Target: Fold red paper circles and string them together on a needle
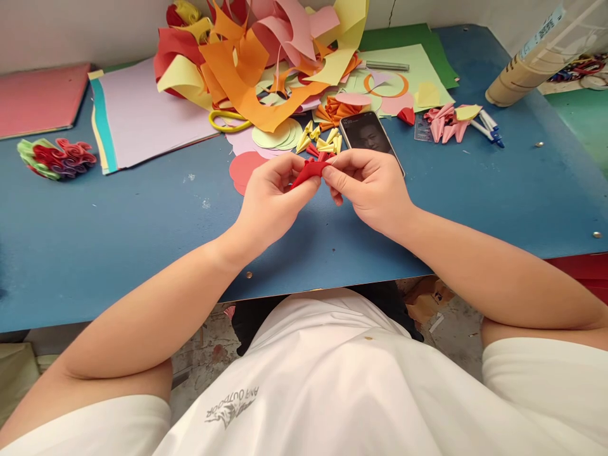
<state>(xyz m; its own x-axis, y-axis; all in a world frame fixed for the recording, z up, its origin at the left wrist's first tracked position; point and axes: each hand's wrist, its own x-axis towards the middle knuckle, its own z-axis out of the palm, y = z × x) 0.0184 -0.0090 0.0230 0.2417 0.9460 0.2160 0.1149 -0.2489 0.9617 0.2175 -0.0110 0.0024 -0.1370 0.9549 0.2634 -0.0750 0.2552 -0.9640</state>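
Note:
Both hands meet over the blue table [118,234]. My left hand [270,202] and my right hand [370,187] pinch a small folded red paper piece [310,173] between fingertips, fingers closed on it. Just behind them lie several small folded yellow paper cones [323,139] and a phone [368,136] lying face up with its screen lit. A red paper circle [244,170] lies flat beside my left hand.
A heap of cut orange, yellow, pink and red paper [266,57] fills the back centre. Stacked coloured sheets [147,114] lie at left, with a rolled paper flower bundle [57,158]. Pink folded pieces [444,120], pens [489,126] and a bottle [527,63] sit at right.

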